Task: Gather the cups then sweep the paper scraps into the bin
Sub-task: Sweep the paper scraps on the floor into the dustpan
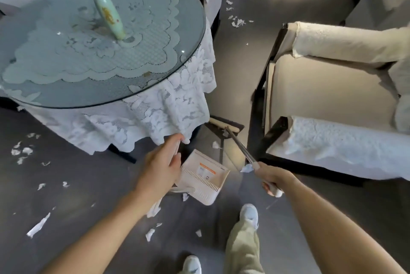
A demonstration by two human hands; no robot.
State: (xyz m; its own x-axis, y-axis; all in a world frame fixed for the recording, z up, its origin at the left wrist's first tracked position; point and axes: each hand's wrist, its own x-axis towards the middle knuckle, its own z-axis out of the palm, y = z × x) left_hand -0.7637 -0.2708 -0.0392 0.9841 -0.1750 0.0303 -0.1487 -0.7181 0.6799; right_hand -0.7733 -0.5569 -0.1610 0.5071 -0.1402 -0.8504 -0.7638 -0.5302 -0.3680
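Right hand (269, 181) wrapped tight round the grip end of the broom handle (240, 147), shaft running forward and down. Left hand (164, 162) spread loose with fingers straight, tips at the hem of the lace cloth (168, 109). Can't tell if it touches the cloth, and it holds nothing I can see.

Broom head (224, 126) sits on the floor (77, 185) at the table (111, 100) edge, between table and armchair (332, 96). Dustpan (204, 178) is on the floor just beside the left hand, mouth facing the broom.

Paper scraps (22, 151) are scattered: left of the table, near the feet, one just ahead of the pan, more far back past the table. No cups or bin in view.

Looks like the sweeping stage. Suggest:
- lift the hem clear so the bristles don't snag the lace
- short, low pulls toward the pan mouth, since light paper flicks away
- steady the pan before the last stroke
- don't knock the table; the vase (108, 11) on it looks tippy
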